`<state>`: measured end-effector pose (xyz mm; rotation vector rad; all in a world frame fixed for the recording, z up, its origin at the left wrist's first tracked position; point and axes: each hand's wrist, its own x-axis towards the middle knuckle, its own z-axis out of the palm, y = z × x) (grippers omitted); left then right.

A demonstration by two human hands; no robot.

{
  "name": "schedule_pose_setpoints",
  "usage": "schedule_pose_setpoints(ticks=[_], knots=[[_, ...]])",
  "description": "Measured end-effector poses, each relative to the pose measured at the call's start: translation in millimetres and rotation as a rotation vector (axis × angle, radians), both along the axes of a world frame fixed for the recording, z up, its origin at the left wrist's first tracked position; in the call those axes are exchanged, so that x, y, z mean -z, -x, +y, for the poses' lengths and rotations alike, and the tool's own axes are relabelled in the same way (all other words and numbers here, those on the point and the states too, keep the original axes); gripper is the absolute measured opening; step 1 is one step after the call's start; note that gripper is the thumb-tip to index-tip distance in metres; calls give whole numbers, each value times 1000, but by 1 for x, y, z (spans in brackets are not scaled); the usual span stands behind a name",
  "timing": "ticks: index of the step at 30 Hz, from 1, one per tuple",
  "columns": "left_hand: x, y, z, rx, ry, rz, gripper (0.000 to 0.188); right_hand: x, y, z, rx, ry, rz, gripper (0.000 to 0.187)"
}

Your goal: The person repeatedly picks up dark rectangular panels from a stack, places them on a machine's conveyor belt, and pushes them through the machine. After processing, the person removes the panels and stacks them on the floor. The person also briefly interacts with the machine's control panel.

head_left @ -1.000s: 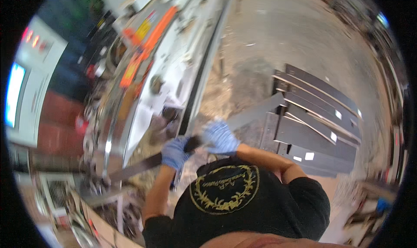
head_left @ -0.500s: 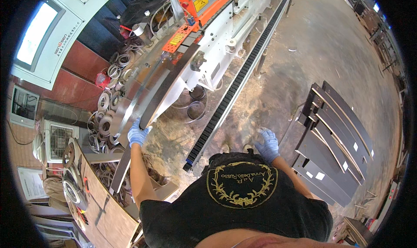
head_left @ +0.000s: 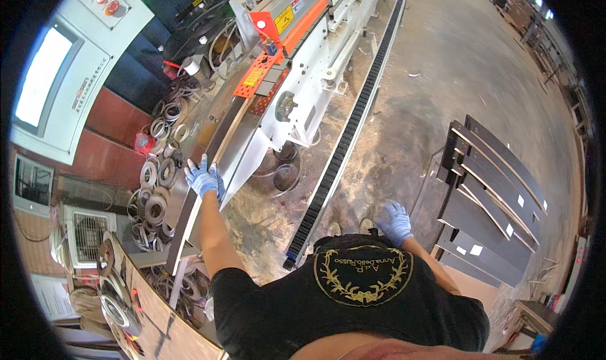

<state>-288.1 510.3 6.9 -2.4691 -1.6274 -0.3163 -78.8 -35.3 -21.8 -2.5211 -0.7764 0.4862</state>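
My left hand (head_left: pixel 203 178), in a blue glove, lies with fingers spread on a long narrow dark board (head_left: pixel 218 136). A pale raw edge runs along the board's right side. The board rests on the metal bed of a white machine (head_left: pixel 297 88), and its far end meets the orange perforated guard (head_left: pixel 255 76). Its near end sticks out past the bed at the lower left. My right hand (head_left: pixel 392 224), gloved in blue too, hangs beside my body, fingers loosely apart and holding nothing.
A black roller rail (head_left: pixel 344 145) runs alongside the machine. Dark panels (head_left: pixel 486 196) are stacked at the right. Rolls of edge banding (head_left: pixel 154 208) crowd the left, near a wooden table (head_left: pixel 158 316). A control panel with a lit screen (head_left: pixel 47 73) stands at the upper left.
The board has shifted and turned on the bed, so its pale edge now shows along the right side. My left hand has moved slightly up with it; my right hand stays low and empty.
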Motion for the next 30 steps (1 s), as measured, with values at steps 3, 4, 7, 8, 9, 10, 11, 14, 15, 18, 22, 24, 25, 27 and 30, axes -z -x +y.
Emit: schedule_pose_setpoints(ticks=[3,4,7,8,9,10,11,14,15,18,22,24,25,27,30], knots=[[5,-11,5,-8,5,28,50,-11,4,5,35,34,51,51],[4,-13,5,-2,5,27,50,-14,5,7,46,46,76,51],[5,-17,7,16,-4,30,50,1,8,10,19,9,34,51],[5,-16,7,20,-10,33,49,3,9,11,7,11,27,51],[6,-16,6,18,-9,35,49,6,10,12,-5,14,20,50],[5,-16,6,16,-12,35,49,5,9,16,-17,13,11,50],[4,-17,5,14,-14,35,50,4,8,19,-19,29,7,49],[1,-19,3,4,-3,37,49,-1,7,26,-30,55,-9,49],[1,-19,3,1,-1,37,49,-2,6,27,-38,46,-17,48],[0,-20,4,2,10,28,48,-2,3,30,-48,16,-7,48],[-2,-24,2,-9,20,24,48,-5,0,33,-66,43,33,57],[-2,-24,2,-12,21,20,48,-11,-1,35,-69,47,40,56],[-1,-23,2,-16,22,22,48,-13,-1,36,-70,48,43,56],[-1,-22,3,-25,26,26,49,-8,-2,36,-64,10,19,51],[-7,-27,0,-37,56,43,50,-10,-4,37,-60,26,34,48]])
